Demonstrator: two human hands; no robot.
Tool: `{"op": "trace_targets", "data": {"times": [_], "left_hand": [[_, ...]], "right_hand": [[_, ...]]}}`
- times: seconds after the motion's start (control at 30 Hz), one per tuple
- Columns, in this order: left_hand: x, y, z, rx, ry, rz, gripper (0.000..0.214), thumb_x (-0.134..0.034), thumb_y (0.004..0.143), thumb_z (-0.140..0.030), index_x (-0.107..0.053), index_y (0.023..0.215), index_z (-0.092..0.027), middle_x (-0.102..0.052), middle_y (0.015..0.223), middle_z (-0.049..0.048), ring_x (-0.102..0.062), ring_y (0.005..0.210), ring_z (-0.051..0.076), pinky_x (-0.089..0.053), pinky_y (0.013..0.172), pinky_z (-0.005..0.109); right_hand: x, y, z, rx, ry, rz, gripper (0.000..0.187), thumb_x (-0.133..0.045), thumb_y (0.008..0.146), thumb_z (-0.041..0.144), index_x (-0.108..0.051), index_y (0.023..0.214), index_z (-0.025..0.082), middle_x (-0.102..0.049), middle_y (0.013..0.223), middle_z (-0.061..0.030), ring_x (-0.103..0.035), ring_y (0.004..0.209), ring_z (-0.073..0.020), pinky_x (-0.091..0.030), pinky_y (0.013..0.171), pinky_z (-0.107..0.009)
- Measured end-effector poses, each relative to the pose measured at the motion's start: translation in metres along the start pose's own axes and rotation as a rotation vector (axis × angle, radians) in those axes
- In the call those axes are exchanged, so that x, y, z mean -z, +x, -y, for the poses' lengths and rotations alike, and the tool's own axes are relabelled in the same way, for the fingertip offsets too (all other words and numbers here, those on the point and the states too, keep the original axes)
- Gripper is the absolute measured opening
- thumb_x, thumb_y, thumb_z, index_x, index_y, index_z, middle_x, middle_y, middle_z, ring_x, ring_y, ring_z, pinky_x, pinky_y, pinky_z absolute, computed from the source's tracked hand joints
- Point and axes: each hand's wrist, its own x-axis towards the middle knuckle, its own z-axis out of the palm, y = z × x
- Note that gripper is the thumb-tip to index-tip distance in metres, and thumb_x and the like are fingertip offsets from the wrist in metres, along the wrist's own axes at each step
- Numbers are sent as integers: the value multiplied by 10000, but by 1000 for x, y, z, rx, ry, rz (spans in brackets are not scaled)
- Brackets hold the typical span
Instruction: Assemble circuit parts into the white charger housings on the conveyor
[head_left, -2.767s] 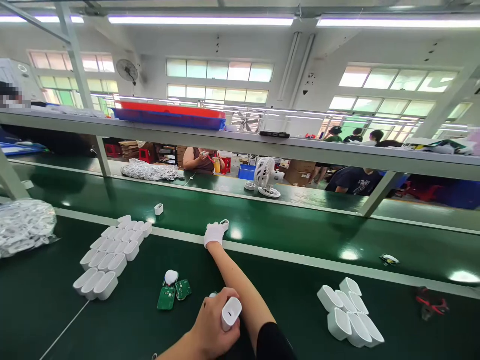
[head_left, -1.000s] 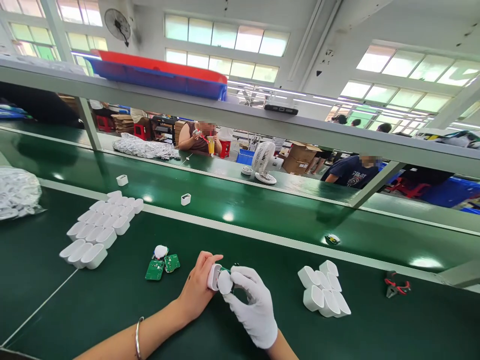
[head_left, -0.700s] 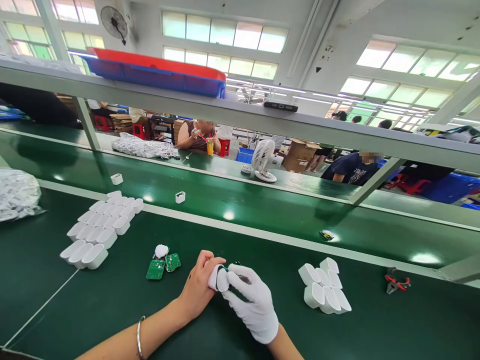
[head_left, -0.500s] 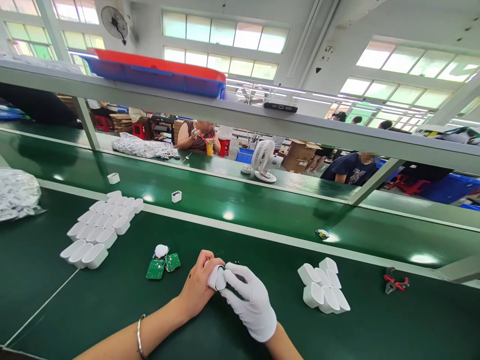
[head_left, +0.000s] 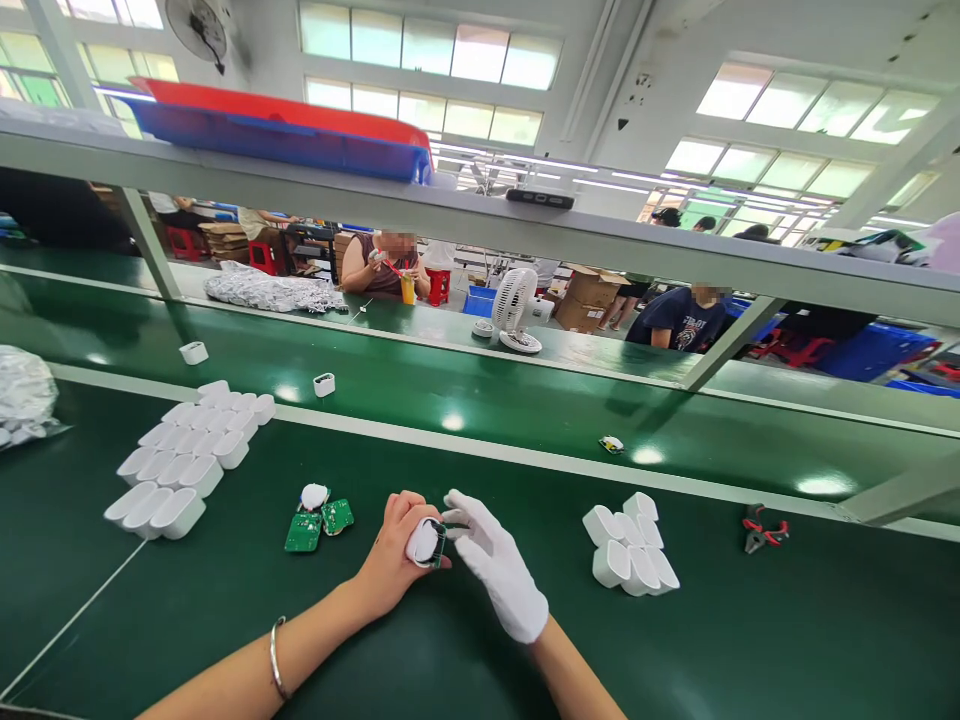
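Observation:
My bare left hand (head_left: 394,555) is wrapped round a white plastic housing (head_left: 424,542), with the edge of a green circuit board showing at its right side. Just right of it, my white-gloved right hand (head_left: 501,572) has its fingers apart and holds nothing; whether a fingertip touches the board I cannot tell. Left of my hands, green circuit boards (head_left: 303,533) lie by a white round part (head_left: 314,496). Several white housings (head_left: 631,550) stand grouped to the right, and more white housings (head_left: 177,512) stand in rows at the left.
Red-handled pliers (head_left: 765,530) lie at the right. Two single housings (head_left: 324,385) and a small yellow-white part (head_left: 611,444) rest on the green strip behind. A bagged pile (head_left: 26,395) sits far left. Overhead, a shelf carries trays (head_left: 285,140) and a phone (head_left: 540,199). Co-workers sit beyond.
My right hand has come off the housing and its fingers have spread. The housing in my left hand has turned, so its white face and board edge now show. The view has shifted slightly.

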Motion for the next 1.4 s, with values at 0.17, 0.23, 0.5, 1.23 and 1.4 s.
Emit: {"op": "trace_targets", "data": {"times": [0.17,0.23,0.5,1.23,1.4], "left_hand": [[-1,-2,-2,14,-34,23,295,-714,696,-417,-624,911,-237,-450,1001,52,-419,937,233,-398,869,397],[-1,-4,-1,22,-51,46,313,-715,689,-441,-641,928,-254,-435,1013,51,-412,930,229,-396,881,401],[-8,-3,5,162,-537,41,800,-722,580,-618,-507,1259,-252,-442,1109,72,-503,970,222,-436,864,366],[-2,5,-8,515,-900,201,413,-794,545,-404,-693,815,-109,-672,727,58,-598,624,157,-467,556,245],[-8,1,-6,524,-928,162,403,-811,489,-421,-609,663,-118,-633,602,29,-574,521,133,-425,454,208]], "right_hand": [[-9,2,1,-245,232,156,558,-743,612,448,-623,1103,211,-649,1068,-77,-597,966,-225,-488,830,-371],[-15,3,2,-270,232,211,493,-738,606,445,-652,1021,192,-670,934,-46,-609,847,-192,-502,748,-322],[-18,7,-8,-172,250,-83,360,-807,532,317,-655,830,182,-676,812,-42,-620,760,-197,-508,760,-352],[-5,4,0,-229,-80,93,237,-628,645,389,-555,546,186,-458,494,41,-398,493,-98,-340,472,-233],[-15,3,8,-168,-36,51,163,-631,610,352,-622,606,189,-555,554,15,-467,539,-127,-385,549,-264]]}}
